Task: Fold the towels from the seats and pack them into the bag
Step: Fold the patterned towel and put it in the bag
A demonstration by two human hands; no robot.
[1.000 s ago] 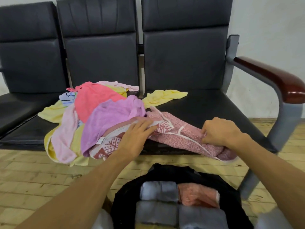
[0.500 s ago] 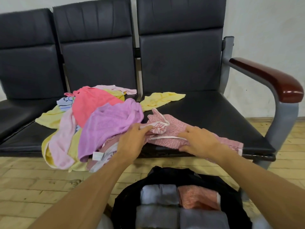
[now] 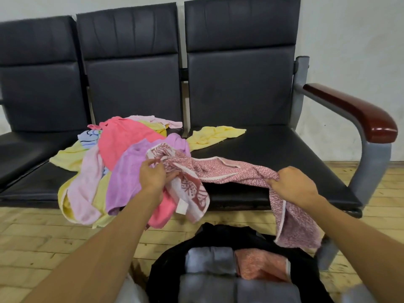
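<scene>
Both hands pinch the pink towel [image 3: 229,171] over the seat [image 3: 273,154] edge — left hand [image 3: 153,178] at one bunched end, right hand [image 3: 293,186] at the other. It sags, light and limp — probably best held by corners. The bag [image 3: 238,270] is below.

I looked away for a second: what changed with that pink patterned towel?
The left hand and right hand now grip the pink patterned towel and have stretched it sideways along the seat front, one end hanging above the bag. The towel pile and the folded towels inside stayed put.
</scene>
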